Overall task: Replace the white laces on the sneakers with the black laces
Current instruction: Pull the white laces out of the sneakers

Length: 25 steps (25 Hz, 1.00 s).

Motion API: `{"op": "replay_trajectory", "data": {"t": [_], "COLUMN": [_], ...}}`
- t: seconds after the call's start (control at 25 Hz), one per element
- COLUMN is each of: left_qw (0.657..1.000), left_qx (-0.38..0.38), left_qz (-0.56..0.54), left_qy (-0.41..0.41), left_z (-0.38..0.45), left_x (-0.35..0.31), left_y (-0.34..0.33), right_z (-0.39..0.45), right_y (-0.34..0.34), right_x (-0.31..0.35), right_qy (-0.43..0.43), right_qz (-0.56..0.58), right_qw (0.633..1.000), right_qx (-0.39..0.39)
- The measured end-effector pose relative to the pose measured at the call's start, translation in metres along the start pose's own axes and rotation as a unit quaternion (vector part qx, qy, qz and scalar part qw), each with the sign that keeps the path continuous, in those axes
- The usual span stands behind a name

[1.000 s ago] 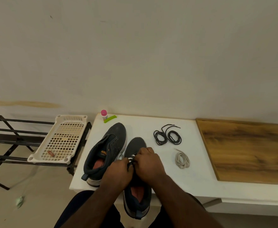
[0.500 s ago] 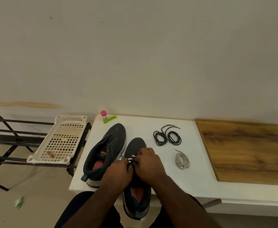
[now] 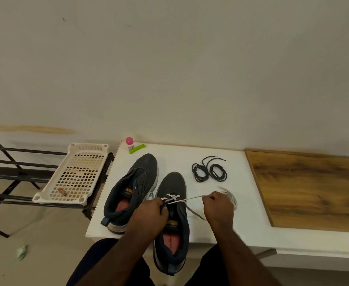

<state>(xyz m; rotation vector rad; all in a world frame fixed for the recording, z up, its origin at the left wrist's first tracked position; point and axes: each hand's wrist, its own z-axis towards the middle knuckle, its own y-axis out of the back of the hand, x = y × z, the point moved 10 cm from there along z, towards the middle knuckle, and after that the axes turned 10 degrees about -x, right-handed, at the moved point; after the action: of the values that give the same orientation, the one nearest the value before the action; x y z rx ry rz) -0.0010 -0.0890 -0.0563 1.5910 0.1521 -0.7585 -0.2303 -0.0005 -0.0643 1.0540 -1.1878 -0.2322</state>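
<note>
No legible txt (tongue tags blurred).

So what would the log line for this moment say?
step: unlacing right sneaker | right hand: pulling white lace | left hand: holding sneaker | black laces: unused

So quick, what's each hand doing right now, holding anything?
Left hand: gripping the near sneaker at its lace area.
Right hand: pinching the white lace, drawn out to the right of the sneaker.
</note>
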Motion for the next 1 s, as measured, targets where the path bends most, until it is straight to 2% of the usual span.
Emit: {"op": "replay_trajectory", "data": {"t": [0.08,0.16,0.28,0.4,0.48,0.6,0.68,0.84,0.92,1.0], "left_qw": [1.0,1.0,1.0,1.0,1.0,1.0,1.0,1.0,0.999,0.999], "left_qx": [-0.001,-0.005,-0.013,-0.014,-0.009,-0.001,0.0,-0.009,-0.006,0.008], "left_qz": [0.003,0.009,0.001,-0.011,-0.013,-0.009,0.0,0.003,0.006,0.015], "left_qy": [0.0,-0.004,-0.021,-0.025,-0.017,-0.005,-0.006,-0.022,-0.034,-0.037], "left_z": [0.0,0.0,0.0,-0.002,-0.002,-0.001,-0.003,-0.003,-0.004,-0.006], "left_x": [-0.002,-0.004,-0.01,-0.01,-0.008,-0.005,-0.006,-0.014,-0.019,-0.018], "left_y": [0.001,0.001,0.004,0.006,0.005,0.004,0.004,0.006,0.006,0.007], "right_z": [-0.003,-0.016,-0.052,-0.067,-0.061,-0.019,-0.005,-0.048,-0.076,-0.076], "right_y": [0.001,-0.006,-0.032,-0.053,-0.048,-0.02,-0.005,-0.013,-0.032,-0.038], "right_x": [0.005,0.034,0.09,0.107,0.103,0.066,0.04,0.053,0.065,0.059], "right_qy": [0.022,0.124,0.292,0.36,0.355,0.198,0.113,0.142,0.196,0.194], "right_qz": [-0.013,-0.025,-0.101,-0.193,-0.172,-0.096,-0.062,0.018,-0.033,-0.086], "right_qw": [1.0,0.992,0.947,0.907,0.914,0.975,0.991,0.981,0.964,0.964], "right_qx": [-0.003,0.019,0.083,0.105,0.098,0.044,0.042,0.13,0.174,0.157]}}
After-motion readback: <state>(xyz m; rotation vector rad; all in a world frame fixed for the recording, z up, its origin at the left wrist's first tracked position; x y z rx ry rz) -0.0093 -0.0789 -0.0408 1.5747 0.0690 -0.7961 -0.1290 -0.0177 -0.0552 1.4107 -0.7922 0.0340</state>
